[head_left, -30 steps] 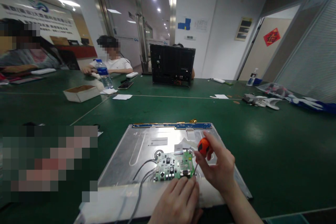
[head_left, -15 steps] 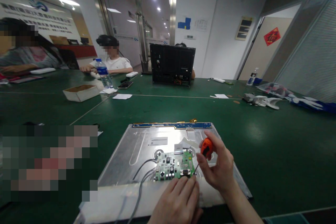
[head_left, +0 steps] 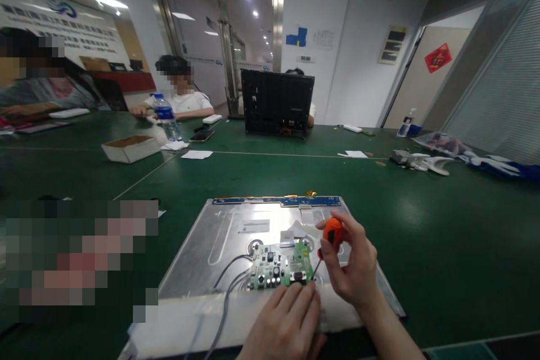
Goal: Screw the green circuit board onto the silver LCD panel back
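A metal-backed panel (head_left: 228, 236) lies flat at the near edge of the green table (head_left: 447, 247), and a small green circuit board (head_left: 272, 264) is set on it. The right hand (head_left: 358, 270) has its grip closed around the orange and black handle of a screwdriver (head_left: 332, 232), thumb on one side and fingers on the other. The shaft slants down toward the near edge, its tip at the near right corner of the circuit board (whether it sits in a screw is too small to tell). The left hand (head_left: 284, 318) lies over the panel's near side, its fingers together, just beside the board's near edge and the screwdriver tip; whether its grip pinches anything cannot be told, as the back of the hand hides it.

Dark cables (head_left: 225, 306) run from the board's left side toward the near edge, over a whitish strip (head_left: 181, 320) along the panel. A narrow blue board (head_left: 248, 201) lines the panel's far edge.

By the table's far edge stands a black monitor housing (head_left: 276, 104), a person partly hidden behind it. A water bottle (head_left: 166, 118) stands upright toward the far left corner, beside an open white box (head_left: 130, 152). White gloves (head_left: 493, 164) lie near the right edge.
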A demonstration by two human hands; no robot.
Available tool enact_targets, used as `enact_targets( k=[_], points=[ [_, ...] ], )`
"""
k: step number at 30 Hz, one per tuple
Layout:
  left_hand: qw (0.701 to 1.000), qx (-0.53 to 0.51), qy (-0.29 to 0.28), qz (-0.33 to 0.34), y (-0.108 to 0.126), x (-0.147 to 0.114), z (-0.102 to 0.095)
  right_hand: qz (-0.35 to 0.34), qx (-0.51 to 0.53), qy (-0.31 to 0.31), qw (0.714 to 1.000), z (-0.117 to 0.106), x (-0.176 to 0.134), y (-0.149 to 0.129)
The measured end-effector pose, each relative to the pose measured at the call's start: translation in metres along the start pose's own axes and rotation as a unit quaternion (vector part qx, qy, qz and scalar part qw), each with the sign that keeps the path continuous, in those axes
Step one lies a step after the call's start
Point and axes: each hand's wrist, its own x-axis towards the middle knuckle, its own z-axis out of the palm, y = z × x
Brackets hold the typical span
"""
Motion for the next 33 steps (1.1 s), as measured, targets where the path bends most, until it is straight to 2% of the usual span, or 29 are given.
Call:
enact_targets(
  k=[9,13,17,22,26,29,33],
  points=[
    [1.000,-0.005,-0.014,0.000,0.000,0.000,-0.002,-0.040,0.022,0.007,0.999,-0.001,0.011,-0.002],
    [1.000,-0.006,-0.006,-0.002,0.000,0.000,-0.002,-0.020,-0.005,-0.012,1.000,-0.002,0.005,-0.001],
    [1.000,-0.004,0.002,-0.001,0.001,0.001,-0.002,0.010,0.027,-0.013,0.999,-0.001,-0.002,0.002],
    [1.000,-0.001,-0.003,0.002,0.000,0.001,-0.001,-0.020,0.020,0.011,1.000,-0.001,0.004,0.001],
    [1.000,-0.003,-0.007,-0.005,0.000,0.000,-0.001,-0.038,-0.004,0.006,0.999,-0.001,0.010,-0.001],
    [1.000,-0.005,-0.006,-0.007,0.000,0.000,-0.001,-0.027,-0.029,0.006,0.999,0.000,0.009,-0.001],
    [1.000,-0.003,-0.010,-0.006,0.001,0.000,-0.003,-0.002,0.009,0.004,1.000,0.000,0.004,0.000]
  ],
)
